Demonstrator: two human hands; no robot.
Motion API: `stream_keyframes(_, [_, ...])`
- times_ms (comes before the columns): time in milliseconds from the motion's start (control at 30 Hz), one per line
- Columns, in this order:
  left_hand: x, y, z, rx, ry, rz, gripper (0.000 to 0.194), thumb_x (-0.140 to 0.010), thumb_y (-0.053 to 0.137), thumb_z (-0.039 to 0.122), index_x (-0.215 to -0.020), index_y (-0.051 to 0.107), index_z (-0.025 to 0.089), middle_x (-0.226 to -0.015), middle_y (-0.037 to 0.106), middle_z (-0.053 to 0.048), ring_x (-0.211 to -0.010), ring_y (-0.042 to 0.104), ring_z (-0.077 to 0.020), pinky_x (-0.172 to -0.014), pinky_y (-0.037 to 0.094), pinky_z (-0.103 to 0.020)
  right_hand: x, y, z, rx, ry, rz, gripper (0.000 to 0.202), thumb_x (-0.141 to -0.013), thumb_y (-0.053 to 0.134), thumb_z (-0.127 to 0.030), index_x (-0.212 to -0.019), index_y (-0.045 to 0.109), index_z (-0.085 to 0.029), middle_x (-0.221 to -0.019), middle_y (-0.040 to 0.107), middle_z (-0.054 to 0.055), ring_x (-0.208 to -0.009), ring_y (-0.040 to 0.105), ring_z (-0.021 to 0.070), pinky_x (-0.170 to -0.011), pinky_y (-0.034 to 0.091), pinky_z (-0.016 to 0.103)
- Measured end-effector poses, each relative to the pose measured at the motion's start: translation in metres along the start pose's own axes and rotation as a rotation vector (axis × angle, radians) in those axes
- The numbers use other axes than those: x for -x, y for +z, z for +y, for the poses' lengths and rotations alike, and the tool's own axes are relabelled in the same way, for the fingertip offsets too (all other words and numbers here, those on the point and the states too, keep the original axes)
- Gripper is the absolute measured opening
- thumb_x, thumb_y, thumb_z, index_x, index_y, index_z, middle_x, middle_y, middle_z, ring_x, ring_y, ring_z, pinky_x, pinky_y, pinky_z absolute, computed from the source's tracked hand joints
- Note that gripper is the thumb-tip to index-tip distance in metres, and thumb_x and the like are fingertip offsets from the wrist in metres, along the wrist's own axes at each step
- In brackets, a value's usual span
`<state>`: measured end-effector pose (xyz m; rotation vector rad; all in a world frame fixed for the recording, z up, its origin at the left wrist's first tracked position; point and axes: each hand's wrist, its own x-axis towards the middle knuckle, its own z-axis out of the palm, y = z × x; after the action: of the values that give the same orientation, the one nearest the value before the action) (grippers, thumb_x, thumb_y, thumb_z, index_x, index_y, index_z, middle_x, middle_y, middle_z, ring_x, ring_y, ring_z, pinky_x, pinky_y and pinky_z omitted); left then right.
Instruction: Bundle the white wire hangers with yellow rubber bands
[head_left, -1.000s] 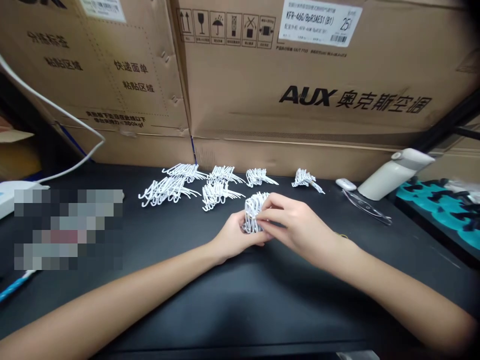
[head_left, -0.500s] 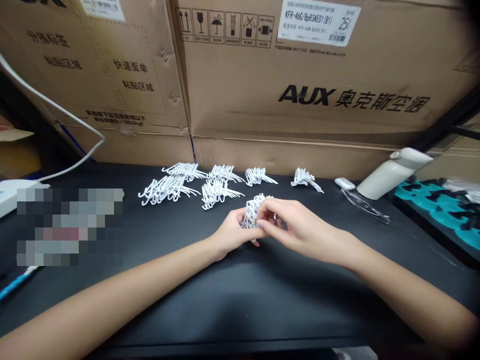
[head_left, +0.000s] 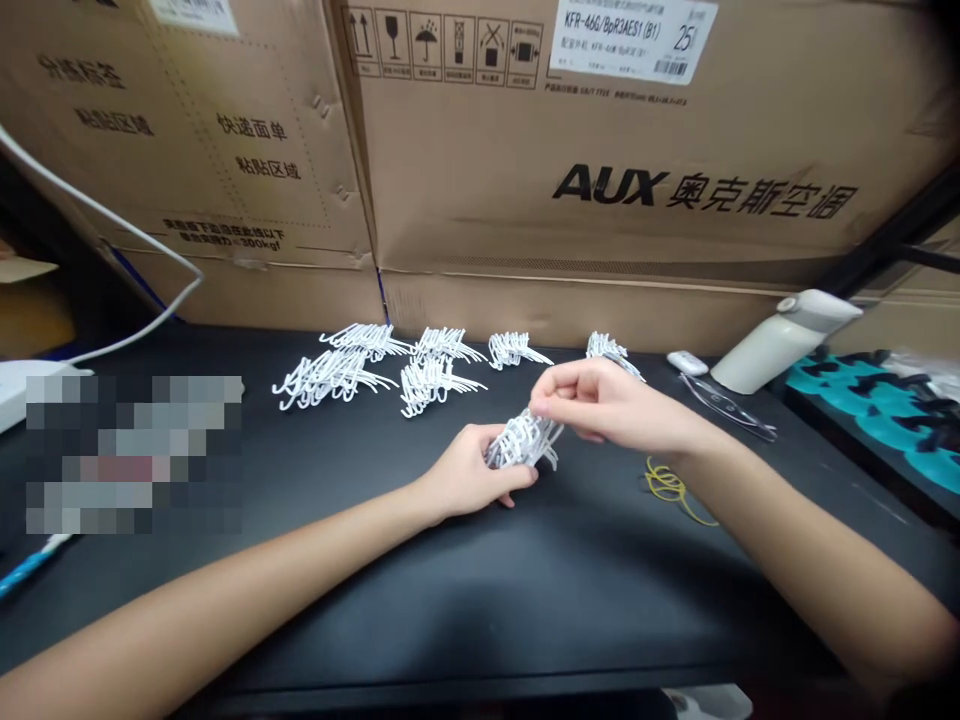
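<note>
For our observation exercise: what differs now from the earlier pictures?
The right hand has moved up to the upper edge of the held bundle of white hooks, uncovering more of it; whether that hand pinches anything is unclear. Yellow bands, mostly hidden earlier, now show by the right forearm. The left hand keeps its grip, and the white bundles behind stay put.

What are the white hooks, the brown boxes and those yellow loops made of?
White hooks: perhaps coated metal wire or plastic, being thin, smooth and bent; I can't tell which. Brown boxes: probably matte cardboard, with printed symbols and creased edges. Yellow loops: possibly rubber, thin and slack.
</note>
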<state>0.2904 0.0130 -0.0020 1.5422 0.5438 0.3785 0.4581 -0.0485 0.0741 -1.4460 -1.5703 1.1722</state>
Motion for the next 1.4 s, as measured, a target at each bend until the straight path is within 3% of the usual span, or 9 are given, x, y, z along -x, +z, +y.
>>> stream_keyframes(100, [0.0, 0.0, -0.002, 0.066, -0.005, 0.076, 0.018, -0.067, 0.07, 0.024, -0.074, 0.057, 0.014, -0.062, 0.049, 0.004, -0.051, 0.049, -0.0076, -0.049, 0.055, -0.025, -0.015, -0.013, 0.019, -0.268, 0.081, -0.022, 0.021, -0.083, 0.06, -0.035, -0.075, 0.053, -0.017, -0.05, 0.032, -0.01, -0.038, 0.023, 0.003, -0.039, 0.025, 0.018])
stream_keyframes(233, [0.001, 0.001, -0.002, 0.151, -0.005, 0.197, 0.019, -0.067, 0.07, 0.025, -0.075, 0.055, 0.014, -0.062, 0.051, 0.005, -0.048, 0.048, -0.0062, -0.054, 0.057, -0.029, -0.026, -0.021, 0.038, -0.541, 0.11, -0.128, 0.025, -0.086, 0.057, -0.029, -0.069, 0.045, -0.017, -0.057, 0.042, -0.009, -0.038, 0.022, 0.0009, -0.042, 0.03, 0.018])
stream_keyframes(367, [0.002, 0.001, -0.001, 0.166, -0.003, 0.226, 0.019, -0.068, 0.069, 0.024, -0.073, 0.054, 0.014, -0.062, 0.051, 0.004, -0.047, 0.048, -0.0058, -0.053, 0.057, -0.028, -0.031, -0.017, 0.042, -0.74, 0.18, -0.119, 0.027, -0.082, 0.062, -0.025, -0.066, 0.043, -0.016, -0.058, 0.043, -0.009, -0.039, 0.027, 0.0005, -0.043, 0.032, 0.017])
stream_keyframes(567, [0.002, 0.0, -0.001, 0.133, -0.012, 0.158, 0.021, -0.065, 0.071, 0.024, -0.08, 0.059, 0.014, -0.064, 0.052, 0.003, -0.052, 0.048, -0.0079, -0.051, 0.057, -0.029, -0.031, -0.007, 0.038, -0.704, 0.113, 0.023, 0.026, -0.08, 0.066, -0.028, -0.066, 0.047, -0.016, -0.046, 0.03, -0.013, -0.035, 0.017, 0.0001, -0.041, 0.031, 0.017])
stream_keyframes(700, [0.004, 0.0, -0.003, 0.058, 0.032, 0.125, 0.03, -0.063, 0.072, 0.023, -0.09, 0.063, 0.014, -0.068, 0.056, 0.002, -0.057, 0.051, -0.0094, -0.051, 0.055, -0.025, -0.031, 0.001, 0.04, -0.587, 0.098, 0.081, 0.024, -0.078, 0.067, -0.032, -0.068, 0.052, -0.016, -0.042, 0.03, -0.013, -0.033, 0.018, 0.001, -0.039, 0.032, 0.018])
stream_keyframes(933, [0.002, -0.002, -0.004, 0.208, 0.032, 0.39, 0.022, -0.065, 0.07, 0.025, -0.073, 0.054, 0.014, -0.061, 0.051, 0.005, -0.05, 0.048, -0.0072, -0.052, 0.056, -0.027, -0.034, 0.0, 0.05, -0.8, 0.211, -0.02, 0.026, -0.079, 0.064, -0.026, -0.065, 0.043, -0.017, -0.049, 0.032, -0.012, -0.035, 0.017, 0.0004, -0.039, 0.029, 0.016])
stream_keyframes(1033, [0.003, -0.002, -0.002, 0.272, 0.015, 0.433, 0.022, -0.065, 0.07, 0.026, -0.072, 0.054, 0.014, -0.059, 0.051, 0.004, -0.051, 0.048, -0.0083, -0.049, 0.054, -0.026, -0.033, -0.001, 0.05, -0.71, 0.178, -0.028, 0.027, -0.08, 0.063, -0.026, -0.064, 0.043, -0.017, -0.049, 0.031, -0.012, -0.036, 0.019, 0.0011, -0.039, 0.03, 0.017])
stream_keyframes(1200, [0.005, -0.007, 0.0, 0.433, -0.013, 0.31, 0.019, -0.067, 0.067, 0.027, -0.072, 0.055, 0.013, -0.061, 0.052, 0.003, -0.051, 0.049, -0.0082, -0.05, 0.052, -0.025, -0.032, -0.005, 0.05, -0.513, 0.111, 0.026, 0.029, -0.077, 0.066, -0.036, -0.068, 0.047, -0.017, -0.059, 0.049, -0.007, -0.04, 0.028, 0.0017, -0.043, 0.034, 0.019])
stream_keyframes(1400, [0.004, -0.012, 0.0, 0.539, -0.006, 0.232, 0.014, -0.07, 0.063, 0.025, -0.073, 0.056, 0.013, -0.068, 0.055, 0.001, -0.052, 0.049, -0.0084, -0.053, 0.051, -0.026, -0.031, -0.015, 0.051, 0.084, -0.166, 0.137, 0.035, -0.076, 0.068, -0.039, -0.057, 0.05, -0.015, -0.056, 0.05, -0.003, -0.052, 0.045, 0.0074, -0.051, 0.039, 0.022])
